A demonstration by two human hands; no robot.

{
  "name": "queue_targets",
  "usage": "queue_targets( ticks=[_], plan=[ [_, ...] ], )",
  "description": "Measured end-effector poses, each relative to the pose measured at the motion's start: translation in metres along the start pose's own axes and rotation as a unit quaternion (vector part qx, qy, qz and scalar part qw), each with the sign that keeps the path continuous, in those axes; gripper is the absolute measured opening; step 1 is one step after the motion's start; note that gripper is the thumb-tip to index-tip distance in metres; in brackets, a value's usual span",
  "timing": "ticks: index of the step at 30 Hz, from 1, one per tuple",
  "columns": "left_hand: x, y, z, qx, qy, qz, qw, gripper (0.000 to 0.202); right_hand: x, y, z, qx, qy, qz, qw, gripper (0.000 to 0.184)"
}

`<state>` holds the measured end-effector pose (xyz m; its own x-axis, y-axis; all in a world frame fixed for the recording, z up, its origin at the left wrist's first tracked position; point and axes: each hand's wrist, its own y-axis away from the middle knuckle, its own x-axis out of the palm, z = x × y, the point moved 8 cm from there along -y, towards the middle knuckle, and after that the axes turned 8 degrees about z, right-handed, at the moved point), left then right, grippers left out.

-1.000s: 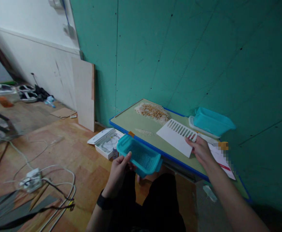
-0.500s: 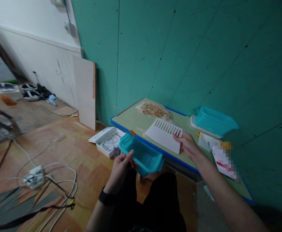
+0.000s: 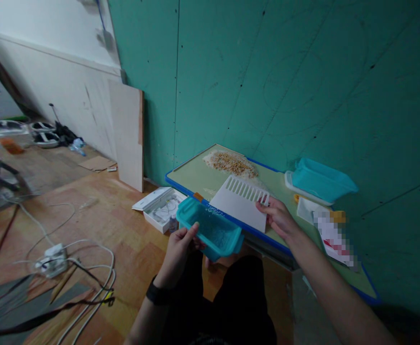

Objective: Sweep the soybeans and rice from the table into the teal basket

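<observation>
My left hand (image 3: 179, 251) grips the near rim of a turquoise plastic tub (image 3: 210, 229), held just below the front edge of a small green table (image 3: 195, 175). A little pale grain lies inside the tub. My right hand (image 3: 278, 218) pinches the right end of a white slotted scraper (image 3: 240, 201), which rests on the tabletop with its left edge at the table's blue rim, right above the tub. A heap of yellow and white grain (image 3: 231, 164) lies farther back on the table.
A second turquoise tub (image 3: 321, 179) sits upside down on a white lid at the table's back right, beside papers (image 3: 334, 237). A teal wall stands behind. On the wooden floor lie an open white box (image 3: 159, 207), a power strip (image 3: 53, 254) and cables.
My right hand has slid the white scraper leftward across the table toward the front edge above the tub. The tub now has some pale grain in it. My left hand has barely moved.
</observation>
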<state>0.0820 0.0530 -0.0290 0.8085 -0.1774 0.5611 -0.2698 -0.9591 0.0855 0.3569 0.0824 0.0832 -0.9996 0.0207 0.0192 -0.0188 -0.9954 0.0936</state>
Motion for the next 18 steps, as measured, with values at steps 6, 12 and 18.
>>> queue_targets(
  ticks=[6, 12, 18],
  plan=[
    [-0.008, 0.001, -0.004, -0.002, 0.011, -0.023, 1.0, 0.048, -0.034, -0.009, 0.002, -0.029, 0.0, -0.099, 0.995, 0.053],
    [-0.018, -0.001, -0.01, -0.014, 0.013, -0.046, 0.999, 0.05, -0.053, -0.024, 0.003, -0.03, 0.039, -0.166, 0.985, 0.053],
    [-0.02, -0.001, -0.015, -0.026, 0.0, -0.056, 0.998, 0.053, -0.027, -0.032, -0.003, -0.002, 0.042, -0.082, 0.996, 0.049]
  ],
)
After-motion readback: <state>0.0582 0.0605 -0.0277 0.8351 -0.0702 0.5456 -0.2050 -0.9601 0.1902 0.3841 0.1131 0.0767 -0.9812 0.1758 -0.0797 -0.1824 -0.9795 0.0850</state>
